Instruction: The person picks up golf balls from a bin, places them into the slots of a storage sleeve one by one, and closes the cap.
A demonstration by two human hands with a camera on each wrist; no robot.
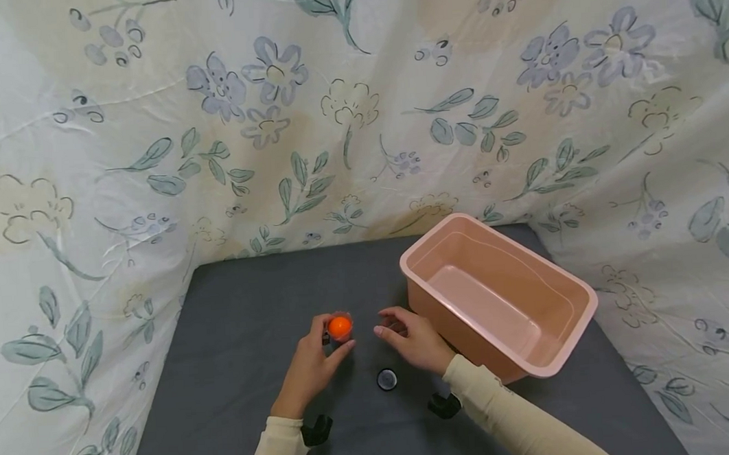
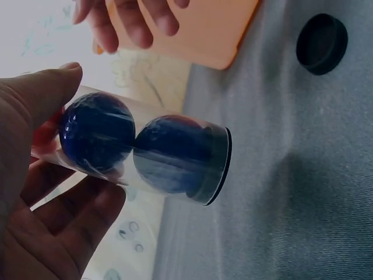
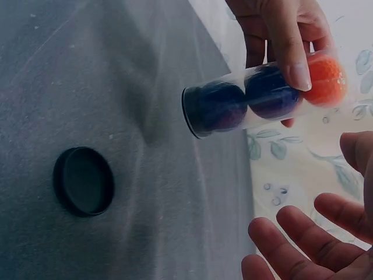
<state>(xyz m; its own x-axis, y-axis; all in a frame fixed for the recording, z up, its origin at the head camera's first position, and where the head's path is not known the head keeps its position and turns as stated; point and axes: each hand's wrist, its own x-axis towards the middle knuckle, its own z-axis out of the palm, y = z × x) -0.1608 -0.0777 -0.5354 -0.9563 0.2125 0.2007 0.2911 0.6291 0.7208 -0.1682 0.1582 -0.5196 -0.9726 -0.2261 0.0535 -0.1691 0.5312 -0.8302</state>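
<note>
My left hand (image 1: 310,368) grips a clear plastic tube (image 3: 247,96) between thumb and fingers, above the dark table. Inside the tube, an orange ball (image 1: 340,327) sits at the uncapped top end. Below it are two dark blue balls, one in the middle (image 3: 271,92) and one (image 3: 223,105) at the black-capped bottom end. To the right of the tube, my right hand (image 1: 420,338) hovers with relaxed, slightly bent fingers and holds nothing. A loose black cap (image 1: 387,379) lies on the table between and below the hands, its hollow side facing up.
A pink plastic bin (image 1: 500,330) stands at the right on the dark grey tabletop (image 1: 240,330), close behind my right hand; its inside floor shows bare. Floral cloth (image 1: 346,118) hangs around the back and sides of the table.
</note>
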